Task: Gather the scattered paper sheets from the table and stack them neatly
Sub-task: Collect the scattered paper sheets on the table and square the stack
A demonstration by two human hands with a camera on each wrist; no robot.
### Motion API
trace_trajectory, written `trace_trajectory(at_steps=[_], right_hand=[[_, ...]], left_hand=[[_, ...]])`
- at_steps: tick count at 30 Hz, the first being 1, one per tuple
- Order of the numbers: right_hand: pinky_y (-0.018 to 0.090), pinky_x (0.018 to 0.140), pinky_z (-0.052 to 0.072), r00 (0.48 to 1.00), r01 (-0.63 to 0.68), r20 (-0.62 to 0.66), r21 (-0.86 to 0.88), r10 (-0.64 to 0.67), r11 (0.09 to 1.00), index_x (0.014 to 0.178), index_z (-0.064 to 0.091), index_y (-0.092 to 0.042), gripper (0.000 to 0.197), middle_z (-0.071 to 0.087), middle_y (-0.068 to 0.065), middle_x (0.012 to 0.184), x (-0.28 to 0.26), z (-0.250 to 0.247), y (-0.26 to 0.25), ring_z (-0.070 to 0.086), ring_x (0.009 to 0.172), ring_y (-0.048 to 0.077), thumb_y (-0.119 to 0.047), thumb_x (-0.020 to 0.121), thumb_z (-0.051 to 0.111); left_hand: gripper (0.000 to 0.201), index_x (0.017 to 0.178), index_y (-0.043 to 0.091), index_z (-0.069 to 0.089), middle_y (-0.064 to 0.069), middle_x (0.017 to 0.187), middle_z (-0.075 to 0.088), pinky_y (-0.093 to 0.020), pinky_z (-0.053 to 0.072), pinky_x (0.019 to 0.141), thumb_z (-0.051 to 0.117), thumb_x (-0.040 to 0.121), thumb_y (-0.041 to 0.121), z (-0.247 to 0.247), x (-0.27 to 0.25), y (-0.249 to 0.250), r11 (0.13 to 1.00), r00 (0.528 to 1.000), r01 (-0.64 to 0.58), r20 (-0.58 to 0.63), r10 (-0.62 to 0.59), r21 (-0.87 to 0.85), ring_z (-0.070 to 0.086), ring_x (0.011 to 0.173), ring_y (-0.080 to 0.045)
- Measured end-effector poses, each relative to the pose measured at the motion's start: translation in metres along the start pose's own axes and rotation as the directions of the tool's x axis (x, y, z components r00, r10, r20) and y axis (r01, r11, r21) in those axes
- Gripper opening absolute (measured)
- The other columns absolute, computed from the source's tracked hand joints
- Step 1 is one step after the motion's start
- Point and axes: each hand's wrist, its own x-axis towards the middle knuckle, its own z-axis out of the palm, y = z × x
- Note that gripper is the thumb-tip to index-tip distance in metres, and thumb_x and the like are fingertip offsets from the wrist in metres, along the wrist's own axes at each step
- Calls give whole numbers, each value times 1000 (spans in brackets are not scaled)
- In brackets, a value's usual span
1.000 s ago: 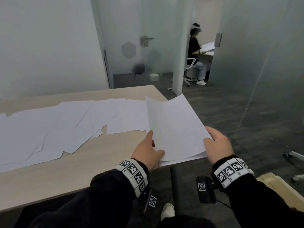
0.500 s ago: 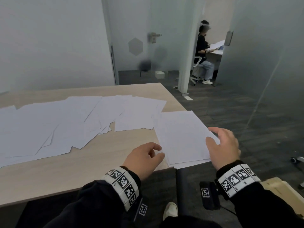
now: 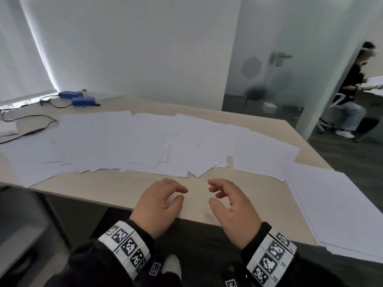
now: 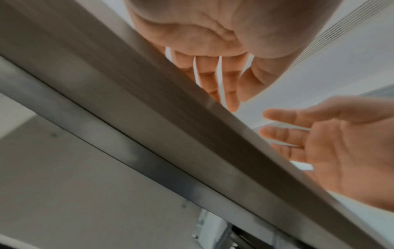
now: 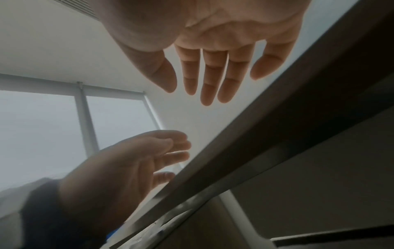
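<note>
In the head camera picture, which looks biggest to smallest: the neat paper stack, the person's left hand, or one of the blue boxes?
1. Paper stack, though nearness to the camera enlarges it.
2. Left hand, also near.
3. Blue box, far off, so its true size is unsure.

The stack of sheets [image 3: 335,208] at 4 o'clock runs off the head view's right edge. The scattered sheets [image 3: 132,141] overlap too much to count. In the left wrist view the blurred table [image 4: 192,134] edge hides the left hand [image 4: 213,42] fingertips.
</note>
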Motion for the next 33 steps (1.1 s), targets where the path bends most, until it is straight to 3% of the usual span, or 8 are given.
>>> trace_trajectory(at_steps=[3, 9, 12, 15, 18, 23, 28, 33], right_hand=[[13, 90, 41, 992, 40, 120, 41, -44, 998, 111, 51, -56, 35, 58, -26, 113, 16, 42, -32, 51, 110, -7, -28, 93, 60], [11, 83, 40, 963, 38, 262, 107, -65, 994, 116, 62, -40, 23, 59, -21, 118, 69, 95, -95, 55, 104, -4, -33, 95, 58], [17, 81, 42, 932, 96, 354, -56, -70, 994, 109, 66, -36, 18, 58, -19, 114, 102, 115, -118, 57, 97, -2, -39, 95, 55], [36, 96, 47, 878, 220, 478, -359, -24, 907, 108, 64, -40, 27, 58, -18, 124, 130, 136, -137, 59, 105, 8, -52, 91, 47], [42, 102, 43, 822, 397, 569, -597, 19, 697, 120, 62, -36, 36, 57, -12, 133, 150, 155, -156, 58, 117, 19, -51, 95, 41], [44, 104, 39, 777, 532, 622, -732, 96, 426, 141, 48, -32, 55, 52, -4, 144, 178, 186, -161, 53, 126, 26, -58, 94, 35], [51, 114, 30, 765, 503, 601, -783, 233, 366, 156, 19, -38, 86, 27, 2, 163, 194, 202, -147, 36, 143, 33, -81, 83, 32], [51, 117, 25, 703, 530, 635, -768, 320, 361, 156, 9, -45, 89, 21, 4, 165, 194, 200, -142, 32, 146, 33, -88, 80, 30]], left_hand=[[40, 108, 38, 70, 25, 121, 59, -35, 43, 104, 44, 81, 53, -38, -3, -44, 985, 996, 71, -56, -63, 160, 53, 117, -1], [60, 147, 38, 40, 14, 162, 23, -43, 20, 121, 45, 92, 61, -122, 8, -114, 808, 920, 376, -76, -385, 454, 16, 151, -11], [73, 155, 37, 24, 12, 167, 4, -49, 13, 121, 36, 90, 69, -154, 9, -146, 694, 855, 480, -109, -507, 536, 1, 154, -16], [80, 157, 37, 14, 10, 167, 0, -50, 10, 122, 28, 88, 74, -173, 6, -167, 616, 810, 509, -93, -579, 601, -2, 154, -20], [85, 157, 34, 12, 8, 167, 6, -49, 9, 122, 20, 85, 78, -180, 0, -176, 612, 818, 465, -46, -574, 640, 3, 154, -22], [87, 158, 35, 10, 11, 167, 5, -46, 7, 122, 17, 84, 82, -174, -17, -166, 659, 867, 376, 2, -497, 651, 2, 154, -20], [85, 157, 38, 11, 13, 167, 5, -45, 1, 123, 20, 85, 82, -170, -33, -163, 730, 912, 278, 66, -404, 624, -1, 154, -17], [80, 156, 42, 11, 15, 166, 3, -40, -3, 122, 33, 87, 77, -176, -41, -168, 778, 941, 192, 114, -319, 598, -3, 153, -12]])
